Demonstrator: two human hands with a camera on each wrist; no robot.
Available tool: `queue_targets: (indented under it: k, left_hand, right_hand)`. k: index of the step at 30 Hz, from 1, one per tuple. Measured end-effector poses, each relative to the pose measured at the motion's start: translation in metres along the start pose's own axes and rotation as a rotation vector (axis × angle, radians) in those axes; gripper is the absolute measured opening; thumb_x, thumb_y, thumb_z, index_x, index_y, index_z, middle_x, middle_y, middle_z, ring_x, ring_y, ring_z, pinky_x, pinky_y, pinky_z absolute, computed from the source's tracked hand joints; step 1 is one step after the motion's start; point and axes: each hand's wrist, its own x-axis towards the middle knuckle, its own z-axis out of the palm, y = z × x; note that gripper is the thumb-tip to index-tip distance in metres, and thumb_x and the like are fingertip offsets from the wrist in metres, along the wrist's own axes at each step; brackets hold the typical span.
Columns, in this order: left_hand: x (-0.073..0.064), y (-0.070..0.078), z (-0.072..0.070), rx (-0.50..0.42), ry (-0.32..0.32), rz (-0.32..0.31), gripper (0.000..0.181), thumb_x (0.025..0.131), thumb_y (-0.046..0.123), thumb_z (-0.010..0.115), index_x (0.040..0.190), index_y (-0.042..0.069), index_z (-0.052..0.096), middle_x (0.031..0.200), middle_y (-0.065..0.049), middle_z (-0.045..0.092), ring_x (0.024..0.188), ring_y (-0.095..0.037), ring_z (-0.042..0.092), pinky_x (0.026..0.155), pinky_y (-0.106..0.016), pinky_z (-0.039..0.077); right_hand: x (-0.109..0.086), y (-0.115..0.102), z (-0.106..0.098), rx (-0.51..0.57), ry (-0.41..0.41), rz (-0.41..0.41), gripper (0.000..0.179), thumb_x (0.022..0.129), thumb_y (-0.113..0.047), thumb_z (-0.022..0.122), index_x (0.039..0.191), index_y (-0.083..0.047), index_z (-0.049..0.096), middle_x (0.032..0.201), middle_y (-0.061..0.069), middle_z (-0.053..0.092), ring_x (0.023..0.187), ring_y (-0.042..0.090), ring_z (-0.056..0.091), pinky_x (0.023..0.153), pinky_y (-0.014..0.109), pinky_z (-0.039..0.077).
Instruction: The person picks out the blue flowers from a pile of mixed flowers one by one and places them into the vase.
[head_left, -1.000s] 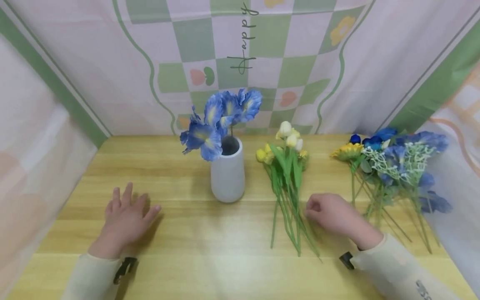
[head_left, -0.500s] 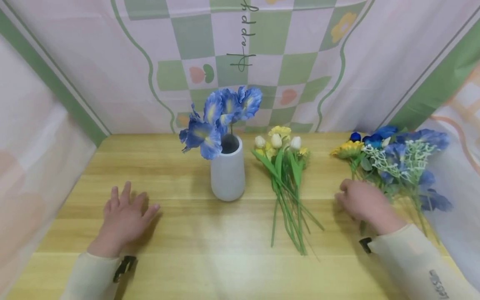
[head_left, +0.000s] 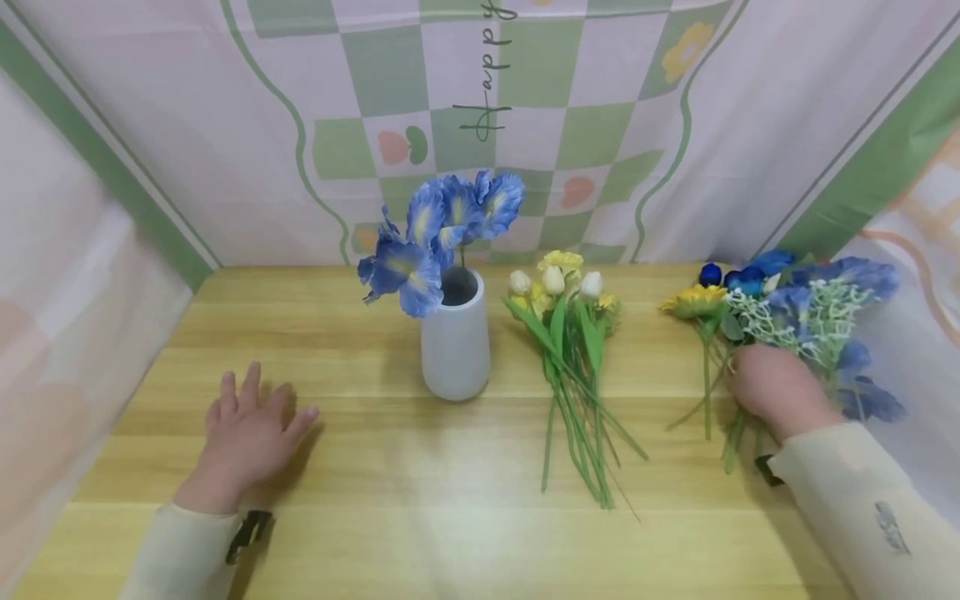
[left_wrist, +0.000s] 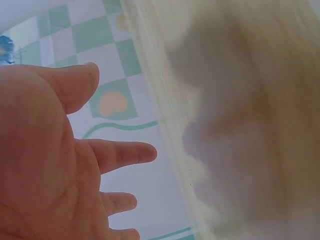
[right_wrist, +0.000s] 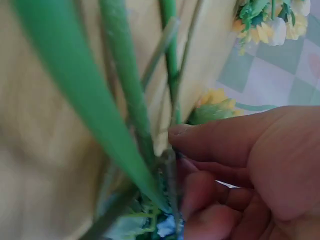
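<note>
My right hand (head_left: 780, 390) is at the flower pile on the right, thumb and curled fingers pinching at a thin green stem (right_wrist: 175, 95) in the right wrist view. Thicker green stems (right_wrist: 125, 65) and a long leaf (right_wrist: 80, 95) run beside the fingers. In the pile are a yellow sunflower (head_left: 693, 301), white-green filler sprigs (head_left: 828, 321) and blue flowers (head_left: 855, 279). My left hand (head_left: 247, 437) is held over the left of the table, fingers spread and holding nothing. At centre stands a white vase (head_left: 456, 354) with blue irises (head_left: 408, 271) in it.
Between vase and pile lies a bunch of white tulips (head_left: 552, 281) and yellow flowers (head_left: 559, 262), its green stems (head_left: 577, 433) pointing toward the front. The wooden table (head_left: 360, 483) meets a checked curtain (head_left: 386, 75) at the back, with more cloth on both sides.
My right hand has moved right, from beside the tulip stems to the flower pile. The white tulips have dropped and spread out on the bunch. My left hand has stayed in place.
</note>
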Motion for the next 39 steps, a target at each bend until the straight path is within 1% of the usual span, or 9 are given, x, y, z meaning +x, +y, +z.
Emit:
queue_targets:
  k: [4,6,9,11,13,20,26,32,39]
  left_hand:
    - [0.0,-0.001,-0.001,-0.003,0.004,-0.001,0.079,0.103,0.059,0.035,0.146,-0.007,0.04,0.156,-0.038,-0.005,0.136,-0.063,-0.016,0.102,-0.079,-0.003]
    - [0.0,-0.001,-0.001,-0.002,0.007,0.0,0.079,0.103,0.059,0.035,0.146,-0.007,0.04,0.156,-0.038,-0.005,0.136,-0.063,-0.016,0.102,-0.079,-0.003]
    - [-0.001,-0.002,-0.001,-0.005,0.009,-0.003,0.08,0.103,0.059,0.035,0.147,-0.007,0.04,0.156,-0.038,-0.005,0.136,-0.063,-0.016,0.102,-0.078,-0.003]
    - [0.0,-0.002,-0.001,-0.003,0.011,-0.002,0.079,0.103,0.059,0.035,0.147,-0.007,0.04,0.156,-0.038,-0.005,0.136,-0.063,-0.016,0.102,-0.079,-0.003]
    - [0.0,-0.003,0.001,0.0,0.01,-0.003,0.08,0.103,0.06,0.035,0.146,-0.007,0.041,0.156,-0.038,-0.005,0.136,-0.063,-0.016,0.102,-0.079,-0.003]
    - [0.002,-0.004,0.004,0.01,0.012,0.001,0.08,0.102,0.061,0.034,0.147,-0.005,0.041,0.156,-0.037,-0.005,0.137,-0.062,-0.015,0.102,-0.079,-0.002]
    - [0.002,-0.003,0.003,0.003,0.013,0.004,0.079,0.103,0.06,0.035,0.146,-0.006,0.042,0.156,-0.038,-0.005,0.136,-0.063,-0.015,0.101,-0.079,-0.002]
    - [0.001,-0.003,0.002,0.0,0.022,0.005,0.077,0.103,0.058,0.037,0.145,-0.007,0.043,0.156,-0.038,-0.004,0.136,-0.064,-0.014,0.101,-0.08,-0.002]
    - [0.001,-0.005,0.004,0.004,0.023,0.007,0.079,0.102,0.06,0.035,0.146,-0.005,0.043,0.156,-0.038,-0.004,0.136,-0.063,-0.015,0.101,-0.08,-0.002]
  right_hand:
    - [0.003,0.002,0.005,0.021,0.022,-0.032,0.02,0.085,-0.008,0.056,0.065,-0.008,0.058,0.065,0.007,0.059,0.06,0.03,0.057,0.06,0.055,0.048]
    - [0.004,0.003,0.005,0.054,0.03,-0.028,0.018,0.088,-0.009,0.057,0.071,-0.005,0.061,0.067,0.005,0.06,0.06,0.027,0.055,0.059,0.052,0.048]
    - [0.003,-0.001,0.001,0.112,0.053,-0.011,0.02,0.094,-0.014,0.058,0.086,0.004,0.064,0.075,0.011,0.065,0.065,0.028,0.059,0.062,0.051,0.05]
    - [0.002,-0.008,-0.003,0.143,0.079,-0.011,0.027,0.097,-0.017,0.06,0.103,0.008,0.066,0.087,0.019,0.068,0.072,0.033,0.063,0.066,0.055,0.051]
    - [-0.001,-0.018,-0.008,0.181,0.106,0.002,0.033,0.1,-0.022,0.059,0.112,0.009,0.064,0.096,0.024,0.068,0.079,0.037,0.064,0.068,0.056,0.051]
    - [-0.011,-0.057,-0.022,0.284,0.204,0.044,0.043,0.103,-0.041,0.052,0.117,-0.002,0.063,0.096,0.013,0.07,0.079,0.028,0.064,0.058,0.04,0.051]
    - [-0.014,-0.088,-0.02,0.384,0.127,0.007,0.038,0.103,-0.038,0.055,0.115,-0.003,0.063,0.09,0.008,0.07,0.072,0.024,0.067,0.056,0.036,0.054]
    - [-0.007,-0.112,-0.009,0.373,0.028,-0.067,0.036,0.101,-0.029,0.06,0.116,0.003,0.065,0.092,0.008,0.072,0.07,0.018,0.067,0.061,0.038,0.056]
    - [0.006,-0.129,0.0,0.448,0.004,-0.047,0.031,0.102,-0.024,0.058,0.115,0.003,0.064,0.081,0.003,0.069,0.068,0.018,0.067,0.061,0.034,0.056]
